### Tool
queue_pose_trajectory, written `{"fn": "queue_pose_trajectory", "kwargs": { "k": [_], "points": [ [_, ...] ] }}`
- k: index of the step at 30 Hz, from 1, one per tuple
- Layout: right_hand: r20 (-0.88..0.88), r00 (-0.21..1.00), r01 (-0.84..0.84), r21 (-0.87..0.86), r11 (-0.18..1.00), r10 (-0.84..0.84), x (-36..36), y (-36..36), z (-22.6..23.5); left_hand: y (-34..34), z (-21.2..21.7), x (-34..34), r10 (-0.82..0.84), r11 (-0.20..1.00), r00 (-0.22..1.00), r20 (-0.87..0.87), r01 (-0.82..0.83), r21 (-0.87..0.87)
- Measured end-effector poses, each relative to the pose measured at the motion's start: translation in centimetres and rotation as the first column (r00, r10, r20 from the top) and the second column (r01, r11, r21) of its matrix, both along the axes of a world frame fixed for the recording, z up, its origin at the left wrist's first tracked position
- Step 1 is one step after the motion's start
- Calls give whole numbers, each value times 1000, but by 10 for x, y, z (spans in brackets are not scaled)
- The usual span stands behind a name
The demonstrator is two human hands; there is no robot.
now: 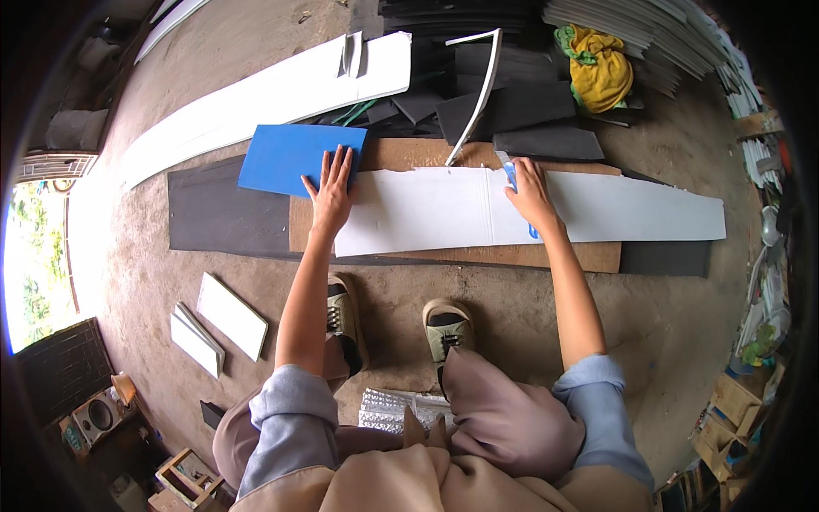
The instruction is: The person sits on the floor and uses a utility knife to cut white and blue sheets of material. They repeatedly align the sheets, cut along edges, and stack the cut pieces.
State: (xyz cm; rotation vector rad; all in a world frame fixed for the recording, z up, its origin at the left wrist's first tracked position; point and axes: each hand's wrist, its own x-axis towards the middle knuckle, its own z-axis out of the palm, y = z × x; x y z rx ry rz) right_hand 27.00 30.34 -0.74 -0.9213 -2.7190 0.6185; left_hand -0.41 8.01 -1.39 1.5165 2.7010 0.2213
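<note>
My left hand (332,194) lies flat with its fingers apart on a blue rectangular board (286,160). This board overlaps the left end of a long white foam sheet (418,209). My right hand (532,194) is closed round a blue utility knife (510,171), whose blade end points away from me near the sheet's far edge. That far edge looks rough and uneven. Under the white sheet lies a brown board (300,224), and beneath that a dark grey sheet (226,209). A thin curved white strip (479,107) stands up at the far edge.
Black foam pieces (529,111) lie beyond the work, with a yellow and green cloth (601,72) on the right. A long white sheet (281,98) stretches across the far left. Small white panels (232,316) rest on the floor, near my left shoe (345,316).
</note>
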Motion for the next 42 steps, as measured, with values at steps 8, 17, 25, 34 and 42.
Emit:
{"fn": "queue_pose_trajectory", "kwargs": {
  "k": [8,17,25,34,42],
  "points": [
    [-69,995,78,129,989,-70,2,-14,0,6,-11,-8,222,957,960,-170,-182,226],
    [1,940,333,-204,921,-340,24,-38,-1,91,9,119,-380,906,915,133,339,252],
    [-50,923,364,-205,909,-381,48,-53,-21,110,22,136,-314,948,941,124,306,82],
    [-125,790,592,-103,800,-600,61,-88,27,100,68,147,-272,960,848,455,275,59],
    [-584,624,702,125,701,-520,77,-99,43,34,104,191,-481,817,842,244,329,474]
  ]
}}
